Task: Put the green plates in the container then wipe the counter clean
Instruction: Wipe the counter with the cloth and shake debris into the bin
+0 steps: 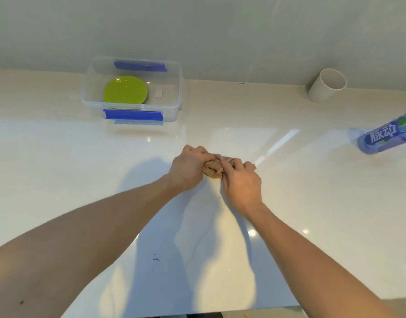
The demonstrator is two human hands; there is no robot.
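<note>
Both bare forearms reach forward over the glossy cream desk [59,157] and meet near its middle. The left hand [188,167] and the right hand [241,182] are each closed on the same crumpled brown cloth [213,167], which lies bunched between them on the desk surface. The left hand's fingers curl over the cloth's left end, and the right hand pinches its right end with thumb and fingertips; only a small wrinkled patch of the cloth shows between the 2 hands.

Well beyond the hands, toward the wall, stands a clear plastic container [176,88] with 2 blue clips, 1 on its near long side and 1 on its far long side. It has no lid on. Inside it, toward the left, lie the green plates [125,89]; they look like a stack seen from above, though how many there are cannot be told. A small white tab [158,92] lies on the container floor just beside the plates, to their right.

On the near part of the desk, between the 2 forearms, a cluster of small dark crumbs [155,259] sits on the surface, and a few more specks lie just below the right hand.

At the far right, against the wall, a white cup [327,86] stands with its open mouth in view. Nearer and further right, a blue bottle [389,136] with white printed characters is cut off by the frame's edge.
</note>
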